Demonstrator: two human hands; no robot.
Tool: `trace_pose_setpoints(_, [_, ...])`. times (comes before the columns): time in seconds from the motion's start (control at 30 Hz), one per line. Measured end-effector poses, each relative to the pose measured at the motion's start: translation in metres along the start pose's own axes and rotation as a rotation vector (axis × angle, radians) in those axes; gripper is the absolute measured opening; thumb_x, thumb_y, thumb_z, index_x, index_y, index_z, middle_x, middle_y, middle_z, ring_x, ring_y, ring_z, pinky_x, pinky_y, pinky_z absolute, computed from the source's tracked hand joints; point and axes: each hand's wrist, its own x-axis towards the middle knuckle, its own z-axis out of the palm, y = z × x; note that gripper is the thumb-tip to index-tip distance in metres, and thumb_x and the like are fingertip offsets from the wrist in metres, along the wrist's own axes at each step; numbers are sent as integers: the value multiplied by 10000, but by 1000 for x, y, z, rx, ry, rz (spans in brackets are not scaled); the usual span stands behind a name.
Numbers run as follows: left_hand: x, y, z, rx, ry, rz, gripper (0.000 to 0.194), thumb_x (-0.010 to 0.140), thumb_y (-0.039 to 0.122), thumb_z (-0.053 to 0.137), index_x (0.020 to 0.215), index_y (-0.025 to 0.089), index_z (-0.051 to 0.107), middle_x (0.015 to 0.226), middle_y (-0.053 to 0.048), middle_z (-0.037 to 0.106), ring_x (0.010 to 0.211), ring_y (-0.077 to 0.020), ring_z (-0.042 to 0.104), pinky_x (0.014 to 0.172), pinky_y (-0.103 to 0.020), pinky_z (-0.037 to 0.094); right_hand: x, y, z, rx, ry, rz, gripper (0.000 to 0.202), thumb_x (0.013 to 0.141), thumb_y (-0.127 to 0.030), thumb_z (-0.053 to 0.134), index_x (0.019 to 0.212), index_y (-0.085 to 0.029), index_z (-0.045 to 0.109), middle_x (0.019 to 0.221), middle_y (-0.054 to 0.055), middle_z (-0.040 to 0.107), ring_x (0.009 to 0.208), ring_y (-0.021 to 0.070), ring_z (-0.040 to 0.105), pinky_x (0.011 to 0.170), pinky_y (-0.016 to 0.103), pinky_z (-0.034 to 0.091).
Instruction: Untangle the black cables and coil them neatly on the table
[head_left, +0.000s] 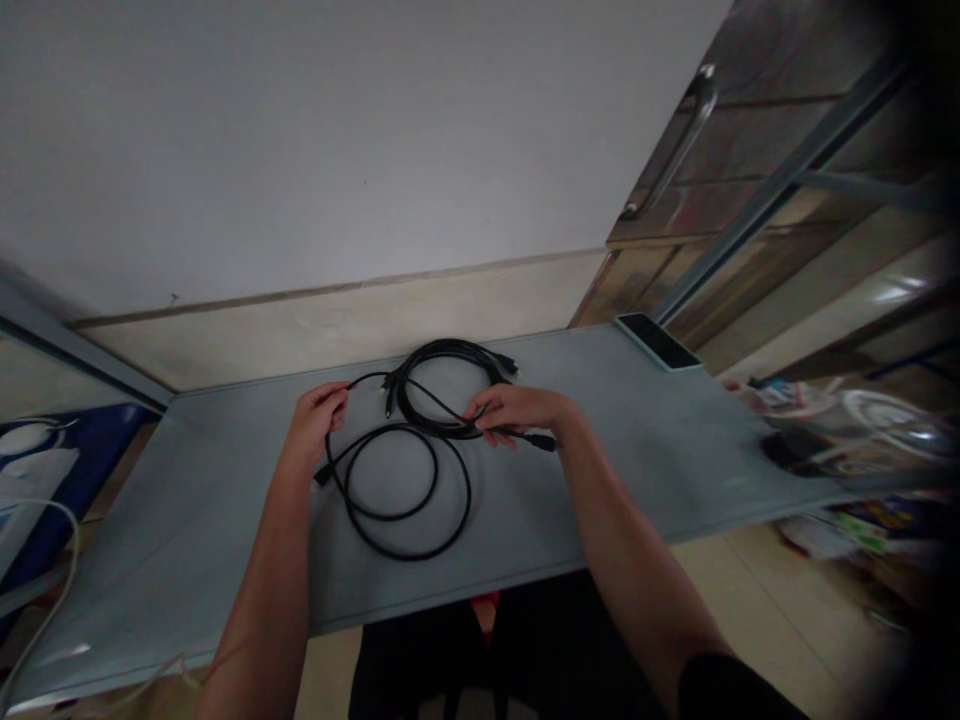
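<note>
A loosely looped black cable (407, 557) lies on the grey table (630, 480), in front of a bundle of coiled black cables (451, 348). At the left, my left hand (319, 418) pinches the loose cable where it bends above the table. My right hand (508, 412) has its thumb and fingers closed on the same cable, over the right side of the coiled bundle. A black connector (541, 441) sticks out to the right beneath my right wrist. Another connector (323, 475) rests just below my left hand.
A phone-like flat device (658, 341) lies at the table's back right corner. Plastic-wrapped items (862, 430) are at the right end. A pale wall stands behind, and metal posts rise at both back corners. A white cable (73, 560) hangs at the left.
</note>
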Motion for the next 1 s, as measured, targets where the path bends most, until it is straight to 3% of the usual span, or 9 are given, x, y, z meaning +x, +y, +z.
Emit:
trace_pose_setpoints(0.1, [-1,2,0,-49,-7,-21,347,646,298,767,949,141,704,641,32,526,439,-29,351,394,-176,172,9,-2,6,44,-25,-44,519,829,-406,710,1237,-109,587,769,72,718,570,142,665,386,178,324])
trace_pose_setpoints(0.2, [-5,2,4,-20,-81,-77,373,639,295,779,970,137,708,652,23,547,433,-31,347,388,-182,162,11,-6,9,152,110,-206,483,863,-405,675,1242,-124,574,761,58,706,642,152,685,447,185,416])
trace_pose_setpoints(0.37, [-5,-3,12,84,-134,-50,380,697,345,739,1015,138,718,635,28,546,427,-52,372,395,-198,202,11,-9,8,177,304,-324,414,905,-390,596,1234,-138,588,686,5,647,538,120,634,388,176,356])
trace_pose_setpoints(0.47, [-2,-11,16,342,-84,43,351,760,375,678,1021,146,730,663,-8,618,510,-119,517,466,-233,368,19,-4,7,16,445,-265,371,905,-345,566,1182,-108,635,624,-10,622,443,86,544,388,185,347])
trace_pose_setpoints(0.57, [-1,-20,23,628,-39,215,320,821,403,631,997,158,737,866,-79,726,760,-210,655,713,-323,509,30,5,4,-159,601,-195,352,910,-286,515,1164,-100,671,606,-3,628,424,91,507,418,208,372])
trace_pose_setpoints(0.67, [-3,-27,36,756,-15,321,318,874,405,593,1055,169,706,1037,-106,732,970,-251,665,911,-383,494,40,14,-4,-385,914,-183,299,903,-240,519,1086,-125,726,788,68,727,627,145,637,607,256,491])
trace_pose_setpoints(0.77, [-5,-32,54,761,-25,335,317,876,383,614,1103,167,660,1080,-114,714,1014,-254,656,935,-400,491,44,24,-15,-539,1145,-161,271,915,-220,520,1043,-150,749,1008,106,754,909,203,685,845,311,505])
trace_pose_setpoints(0.87, [-2,-33,73,789,-38,342,337,830,370,682,1092,163,635,1082,-119,697,1000,-257,647,913,-404,495,41,32,-23,-609,1161,-79,305,920,-243,541,1155,-151,712,1100,119,739,1006,226,672,912,329,487])
trace_pose_setpoints(1.0, [4,-32,91,824,-77,361,339,789,344,730,1057,169,620,1045,-108,691,966,-250,641,888,-397,489,33,34,-23,-659,1127,111,337,855,-270,621,1168,-171,696,1062,120,739,990,263,672,853,335,498])
